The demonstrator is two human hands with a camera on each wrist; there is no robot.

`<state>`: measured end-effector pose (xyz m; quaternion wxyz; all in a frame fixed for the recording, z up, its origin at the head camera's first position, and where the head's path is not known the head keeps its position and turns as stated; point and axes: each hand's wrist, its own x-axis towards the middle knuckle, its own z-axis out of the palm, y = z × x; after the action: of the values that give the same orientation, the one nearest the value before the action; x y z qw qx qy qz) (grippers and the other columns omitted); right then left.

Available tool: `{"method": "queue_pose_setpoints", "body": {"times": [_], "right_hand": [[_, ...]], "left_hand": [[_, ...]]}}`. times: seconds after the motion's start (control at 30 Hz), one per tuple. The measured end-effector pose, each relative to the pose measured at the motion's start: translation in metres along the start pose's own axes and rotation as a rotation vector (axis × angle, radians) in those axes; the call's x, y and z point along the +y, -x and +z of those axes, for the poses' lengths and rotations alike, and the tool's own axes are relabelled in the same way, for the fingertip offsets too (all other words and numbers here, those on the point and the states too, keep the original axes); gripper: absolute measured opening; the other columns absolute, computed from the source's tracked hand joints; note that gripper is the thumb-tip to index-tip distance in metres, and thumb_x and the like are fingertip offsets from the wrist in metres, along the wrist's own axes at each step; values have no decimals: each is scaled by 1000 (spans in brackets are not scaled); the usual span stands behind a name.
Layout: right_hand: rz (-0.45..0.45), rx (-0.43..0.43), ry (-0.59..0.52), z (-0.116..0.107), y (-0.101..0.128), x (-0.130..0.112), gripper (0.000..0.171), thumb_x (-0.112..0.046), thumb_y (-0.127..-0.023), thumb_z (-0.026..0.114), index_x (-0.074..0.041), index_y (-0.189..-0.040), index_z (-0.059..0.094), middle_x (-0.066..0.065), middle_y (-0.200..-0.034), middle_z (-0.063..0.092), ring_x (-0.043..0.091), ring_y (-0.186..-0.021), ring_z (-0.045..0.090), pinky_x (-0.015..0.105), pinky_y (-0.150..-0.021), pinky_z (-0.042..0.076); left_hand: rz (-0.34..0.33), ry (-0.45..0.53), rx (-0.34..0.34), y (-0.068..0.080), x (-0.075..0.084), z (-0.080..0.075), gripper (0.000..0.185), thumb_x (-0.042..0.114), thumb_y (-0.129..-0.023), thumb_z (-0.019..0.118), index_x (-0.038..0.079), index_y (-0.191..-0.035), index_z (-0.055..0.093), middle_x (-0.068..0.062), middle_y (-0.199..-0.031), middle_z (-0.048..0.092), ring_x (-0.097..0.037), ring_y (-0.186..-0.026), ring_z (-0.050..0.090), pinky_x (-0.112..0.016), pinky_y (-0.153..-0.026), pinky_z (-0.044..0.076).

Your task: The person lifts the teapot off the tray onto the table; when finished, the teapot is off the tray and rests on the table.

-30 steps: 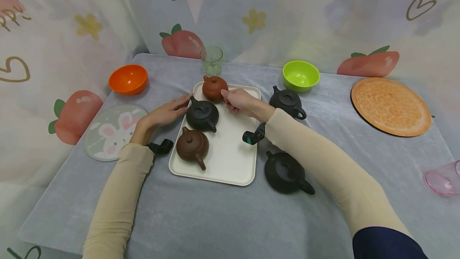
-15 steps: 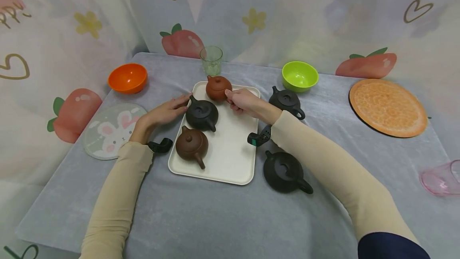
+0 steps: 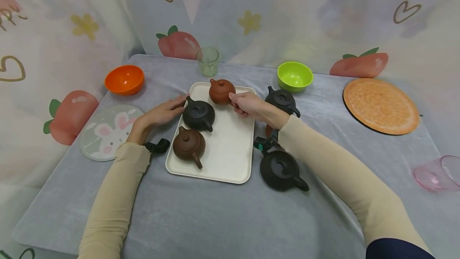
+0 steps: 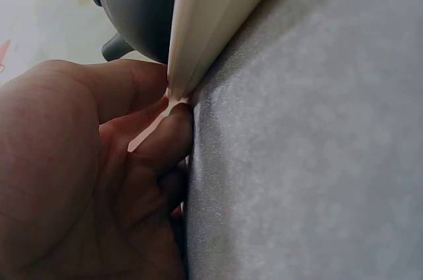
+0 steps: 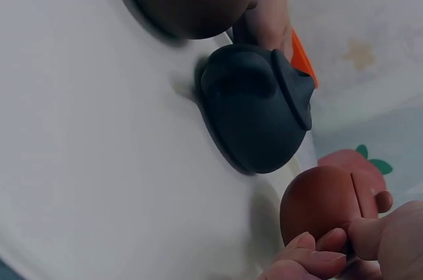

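— Since a second ago, what shifted?
— Only the small reddish-brown clay teapot (image 3: 221, 91): it has slid a little rightward along the far end of the cream rectangular plastic tray (image 3: 230, 151), and the right hand (image 3: 248, 105) went with it.

— How does that hand sit?
— Its thumb and fingertips pinch the pot's handle side; the right wrist view shows the same pinch on the matte, rounded body (image 5: 324, 207), though the handle itself is hidden under the fingers.

— And the left hand (image 3: 163, 112)?
— It grasps the tray's left rim, thumb above and fingers (image 4: 162, 141) curled beneath, against the soft grey velvety tablecloth (image 3: 215, 219).

— What else rides on the tray?
— A squat black clay teapot (image 3: 198, 114) mid-left and a dark brown clay teapot (image 3: 189, 144) nearer, both smooth and dull.

— Beyond the tray?
— Two more black teapots to its right, one near (image 3: 281, 170), one far (image 3: 281, 100) and partly covered by the right wrist. A glossy orange bowl (image 3: 124, 79), a lime-green bowl (image 3: 294, 76), a ribbed clear glass (image 3: 207, 61), a round rabbit-print mat (image 3: 108, 131), a textured round orange mat (image 3: 381, 105). The pink tumbler (image 3: 436, 173) is cut off at the right edge.
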<state>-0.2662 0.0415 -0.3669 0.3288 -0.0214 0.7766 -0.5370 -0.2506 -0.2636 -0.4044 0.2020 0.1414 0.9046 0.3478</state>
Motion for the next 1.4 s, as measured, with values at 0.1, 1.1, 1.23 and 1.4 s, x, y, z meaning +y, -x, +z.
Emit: {"method": "queue_pose_setpoints", "body": {"times": [0.1, 1.1, 1.23, 1.4], "right_hand": [[3, -3, 3, -1, 1, 3, 44, -40, -105, 40, -7, -76, 44, 1, -67, 37, 12, -56, 30, 24, -53, 25], [-34, -77, 3, -9, 43, 22, 41, -35, -106, 39, -4, -79, 44, 3, -73, 38, 12, -59, 32, 23, -56, 27], [-32, -82, -6, -8, 45, 23, 41, -35, -106, 40, -3, -80, 46, 3, -73, 40, 12, -59, 34, 23, -56, 28], [-29, -83, 1, -5, 48, 25, 41, -35, -105, 40, -2, -81, 47, 4, -75, 41, 12, -59, 35, 23, -56, 29]], "left_hand": [[-19, 4, 5, 0, -3, 0, 56, 28, -105, 41, 18, -156, 22, -14, -163, 13, -32, -151, 6, -53, -121, 1], [5, 20, 9, -5, -1, 3, 55, 26, -104, 42, 16, -156, 25, -14, -162, 16, -32, -151, 7, -51, -121, 1], [-18, 21, 4, -4, -1, 1, 55, 26, -105, 42, 17, -156, 24, -13, -163, 14, -31, -151, 5, -51, -122, 0], [-26, 24, 10, -4, -3, -1, 55, 26, -105, 41, 19, -156, 24, -11, -163, 14, -29, -152, 5, -49, -122, 0]]}}
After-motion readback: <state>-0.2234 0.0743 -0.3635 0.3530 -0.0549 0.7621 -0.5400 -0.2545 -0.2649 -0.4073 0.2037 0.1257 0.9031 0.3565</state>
